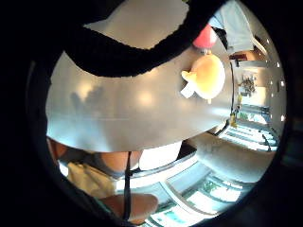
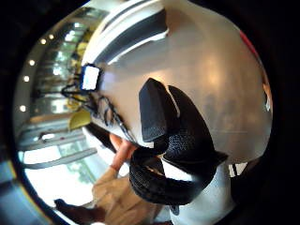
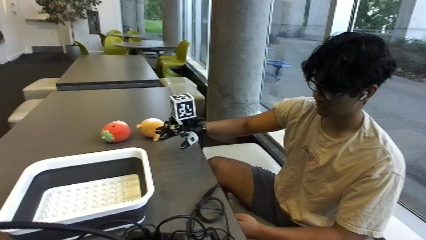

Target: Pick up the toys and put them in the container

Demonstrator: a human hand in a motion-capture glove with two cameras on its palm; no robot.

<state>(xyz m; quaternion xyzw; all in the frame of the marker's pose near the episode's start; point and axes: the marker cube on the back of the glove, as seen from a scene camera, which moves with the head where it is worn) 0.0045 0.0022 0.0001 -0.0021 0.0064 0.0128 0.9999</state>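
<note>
Your gloved right hand (image 3: 181, 131) hovers just above the dark counter (image 3: 73, 125), beside the orange toy (image 3: 150, 127). Its fingers (image 3: 189, 140) are relaxed and slightly spread, and they hold nothing. The orange toy rests on the counter, close to your fingertips; whether they touch it cannot be determined. The red strawberry toy (image 3: 116, 131) sits next to the orange toy, on its far side from your hand. The white-rimmed container (image 3: 73, 162) stands nearer the camera on the same counter, apart from both toys. A perforated white insert (image 3: 90, 196) lies inside it.
</note>
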